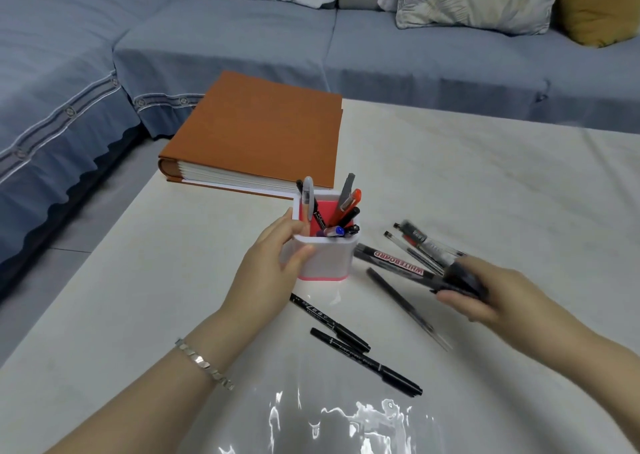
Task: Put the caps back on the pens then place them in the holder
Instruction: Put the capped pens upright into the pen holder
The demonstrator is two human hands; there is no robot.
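Where the blue sofa point(69, 72) fills the far left, an orange album point(263, 131) lies closed at the back corner of the pale bench point(138, 297). A silver bracelet point(204, 363) circles the left wrist. The left hand point(270, 259) has its grip clamped on the holder point(329, 259), thumb on the near wall, fingers round the left side. This white holder, pink inside, stands upright on the bench with several pens point(346, 204) leaning in it. Just in front lie two black markers point(332, 322), capped and nearly parallel. To the holder's right a whiteboard marker point(398, 261) slants toward the right hand point(485, 297), whose grip is curled round its dark, blurred end. A slim dark pen point(398, 297) lies below it, and clear pens point(422, 245) lie beyond. A mustard cushion point(595, 6) sits far right.
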